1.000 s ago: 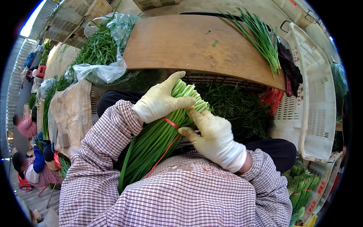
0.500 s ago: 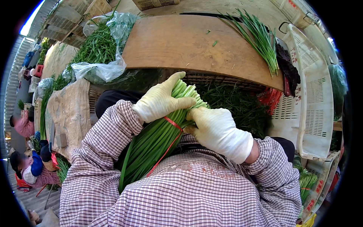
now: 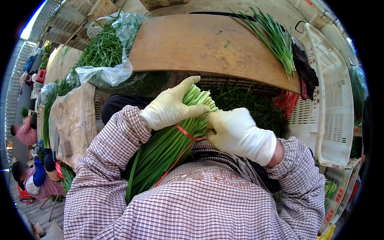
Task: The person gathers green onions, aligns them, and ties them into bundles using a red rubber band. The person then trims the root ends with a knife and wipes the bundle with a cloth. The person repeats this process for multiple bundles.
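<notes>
A thick bunch of garlic chives (image 3: 166, 154) lies slanted across my lap, its pale cut ends pointing up and away. My left hand (image 3: 174, 102), in a cream glove, wraps round the bunch near those ends, thumb across the top. A red tie (image 3: 185, 132) loops round the stalks just below that hand, and one tail hangs down along the leaves. Closed in a pinch, my gloved right hand (image 3: 232, 130) holds the red tie's other end, which runs toward its fingers at the bunch's right side. The fingertips are partly hidden.
Ahead stands a wooden board (image 3: 180, 44) with loose chives (image 3: 276, 40) at its right end. Plastic bags of greens (image 3: 104, 48) sit at the left. White crates (image 3: 332, 108) stand at the right beside red ties (image 3: 286, 105). Co-workers (image 3: 38, 178) sit far left.
My right hand has moved a little to the right, away from the stalks, drawing the red tie's end out. My left hand and the bunch have hardly moved.
</notes>
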Motion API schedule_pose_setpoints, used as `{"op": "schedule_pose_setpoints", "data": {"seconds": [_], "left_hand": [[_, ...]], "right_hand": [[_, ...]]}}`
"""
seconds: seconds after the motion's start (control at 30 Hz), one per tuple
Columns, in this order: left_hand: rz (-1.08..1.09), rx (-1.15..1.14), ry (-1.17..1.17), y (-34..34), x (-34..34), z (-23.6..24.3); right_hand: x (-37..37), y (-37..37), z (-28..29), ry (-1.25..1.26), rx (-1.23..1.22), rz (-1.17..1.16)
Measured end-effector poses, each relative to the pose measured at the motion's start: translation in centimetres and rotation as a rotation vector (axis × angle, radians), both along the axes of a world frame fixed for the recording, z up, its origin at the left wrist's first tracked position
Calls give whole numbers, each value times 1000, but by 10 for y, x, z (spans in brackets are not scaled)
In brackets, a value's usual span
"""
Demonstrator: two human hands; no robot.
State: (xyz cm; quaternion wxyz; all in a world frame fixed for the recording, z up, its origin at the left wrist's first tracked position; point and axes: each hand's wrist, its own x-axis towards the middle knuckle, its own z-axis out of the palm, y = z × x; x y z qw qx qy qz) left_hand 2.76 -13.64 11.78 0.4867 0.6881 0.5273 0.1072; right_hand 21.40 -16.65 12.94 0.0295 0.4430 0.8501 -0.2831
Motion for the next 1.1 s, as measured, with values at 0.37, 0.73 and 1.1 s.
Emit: {"op": "schedule_pose_setpoints", "data": {"seconds": [0.37,0.73,1.1], "left_hand": [[81,-159,-170,5,-10,10],[86,-175,-199,1,-10,15],[61,-135,-121,4,-9,13]], "right_hand": [[119,8,-36,-469,33,-365],[77,23,-65,-130,167,-482],[25,8,-50,522,204,-456]]}}
